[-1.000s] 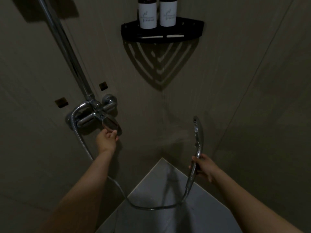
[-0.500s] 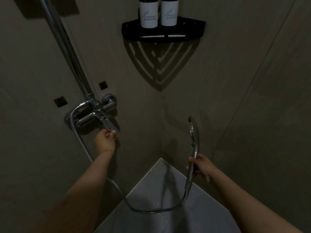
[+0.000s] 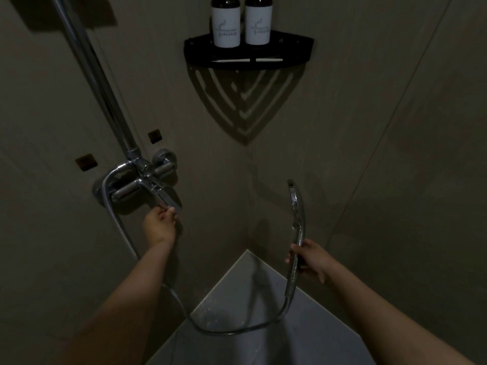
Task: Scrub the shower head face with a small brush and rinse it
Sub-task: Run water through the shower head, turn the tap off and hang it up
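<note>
A chrome hand-held shower head (image 3: 295,204) stands upright at centre right, edge-on, its face turned left toward the corner. My right hand (image 3: 309,259) grips its handle low down. Its metal hose (image 3: 229,331) loops down over the floor and back up to the chrome mixer tap (image 3: 137,185) on the left wall. My left hand (image 3: 159,225) pinches the tip of the tap's lever (image 3: 168,200) from below. No water shows at the head. No brush is in view.
A chrome riser pipe (image 3: 95,75) runs up from the tap. A black corner shelf (image 3: 249,52) holds two dark bottles with white labels (image 3: 226,23). Pale floor tile (image 3: 253,312) lies below between dark walls.
The tap lever has swung down under my left hand. The faint spray seen at the shower head a second ago is gone. The shower head shifted slightly left and down.
</note>
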`<state>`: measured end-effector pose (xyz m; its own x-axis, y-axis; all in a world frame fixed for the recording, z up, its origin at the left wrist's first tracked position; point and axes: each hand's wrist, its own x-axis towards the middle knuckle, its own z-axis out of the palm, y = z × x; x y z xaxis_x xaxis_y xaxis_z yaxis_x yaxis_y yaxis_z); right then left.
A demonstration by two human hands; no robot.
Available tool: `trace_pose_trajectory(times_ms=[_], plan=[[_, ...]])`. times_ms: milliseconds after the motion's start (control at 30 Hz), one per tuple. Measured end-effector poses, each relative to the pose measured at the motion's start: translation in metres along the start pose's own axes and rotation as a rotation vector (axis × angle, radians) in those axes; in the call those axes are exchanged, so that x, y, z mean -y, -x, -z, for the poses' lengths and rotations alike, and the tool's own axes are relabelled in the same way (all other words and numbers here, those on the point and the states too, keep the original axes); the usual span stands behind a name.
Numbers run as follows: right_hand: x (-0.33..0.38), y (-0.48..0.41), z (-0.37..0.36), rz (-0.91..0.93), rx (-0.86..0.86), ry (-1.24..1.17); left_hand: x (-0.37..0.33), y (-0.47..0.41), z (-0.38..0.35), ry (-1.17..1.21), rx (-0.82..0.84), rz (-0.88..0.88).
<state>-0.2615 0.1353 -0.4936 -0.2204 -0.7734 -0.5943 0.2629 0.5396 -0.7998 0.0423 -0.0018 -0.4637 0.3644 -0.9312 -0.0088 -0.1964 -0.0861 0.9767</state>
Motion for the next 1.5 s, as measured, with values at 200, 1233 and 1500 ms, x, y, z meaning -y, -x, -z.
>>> trace_pose_trajectory(times_ms=[200,1233,1500], plan=[[0.008,0.001,0.008,0.02,-0.004,0.101,0.001,0.001,-0.002,-0.023,-0.027,0.022],[0.115,0.032,-0.051,0.289,0.233,0.117,-0.095,0.089,-0.072,-0.193,0.939,0.13],[0.183,0.051,-0.067,0.437,0.345,0.122,-0.139,0.085,-0.062,-0.048,1.091,0.14]])
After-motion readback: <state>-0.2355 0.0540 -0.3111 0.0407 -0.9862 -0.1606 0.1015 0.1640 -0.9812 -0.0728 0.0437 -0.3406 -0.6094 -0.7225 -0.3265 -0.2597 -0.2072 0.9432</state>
